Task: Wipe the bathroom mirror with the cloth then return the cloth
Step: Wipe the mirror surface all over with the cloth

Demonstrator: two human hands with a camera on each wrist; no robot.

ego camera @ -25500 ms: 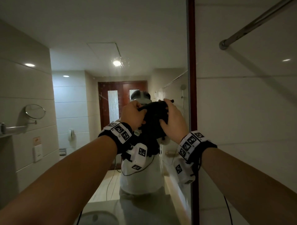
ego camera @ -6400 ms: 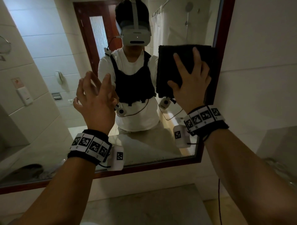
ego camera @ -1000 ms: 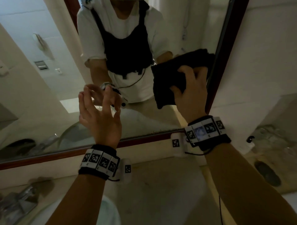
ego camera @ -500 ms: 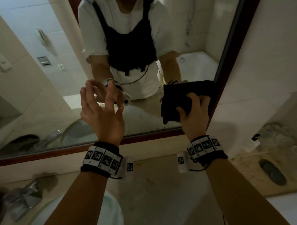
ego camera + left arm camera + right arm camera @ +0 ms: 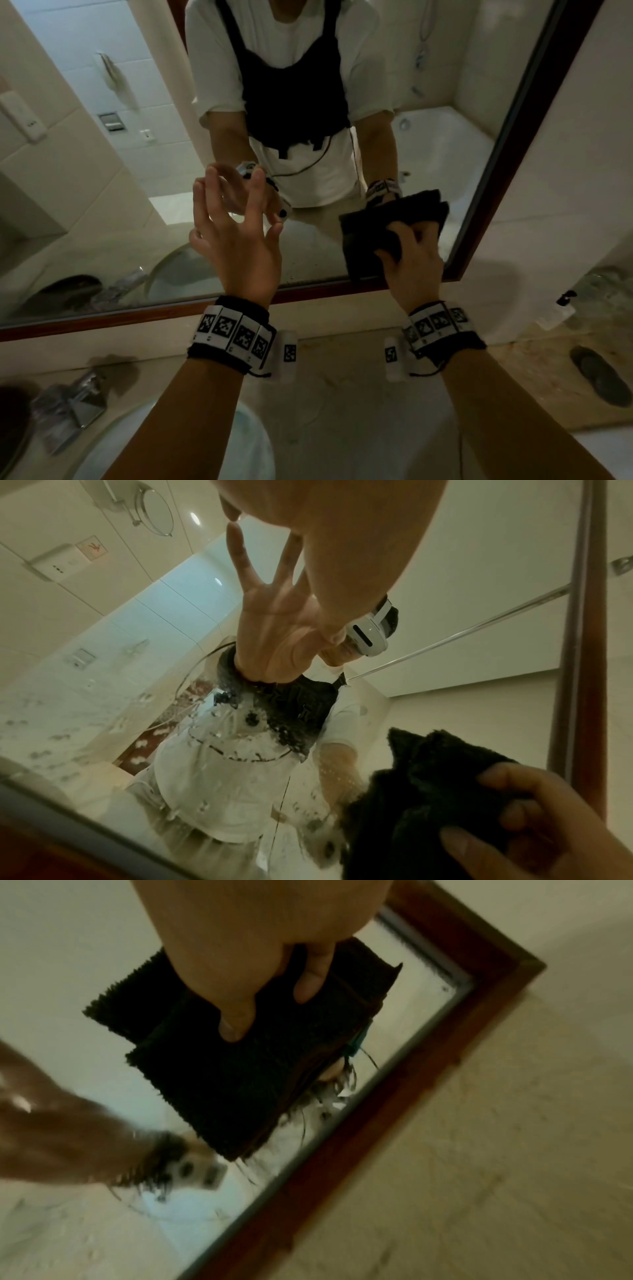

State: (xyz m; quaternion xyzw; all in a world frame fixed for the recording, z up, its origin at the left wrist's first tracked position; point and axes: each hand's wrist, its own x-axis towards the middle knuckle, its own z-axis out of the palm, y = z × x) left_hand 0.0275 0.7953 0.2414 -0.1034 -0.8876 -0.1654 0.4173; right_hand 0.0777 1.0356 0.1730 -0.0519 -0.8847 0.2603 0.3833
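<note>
The mirror has a dark red wooden frame. At its lower right corner, my right hand grips a folded black cloth against the glass, fingers curled into it. The right wrist view shows the cloth under my fingers, close to the frame corner. My left hand hovers in front of the glass left of the cloth, fingers spread, holding nothing. The left wrist view shows the cloth at lower right and water spots low on the mirror.
Below the mirror runs a stone counter with a white basin and a chrome tap at lower left. A dark oval object and a small bottle lie to the right. A white wall adjoins the frame.
My right hand has slid the cloth down the mirror's right side to the bottom corner, and the cloth has bunched under my fingers. The left hand has stayed raised and empty.
</note>
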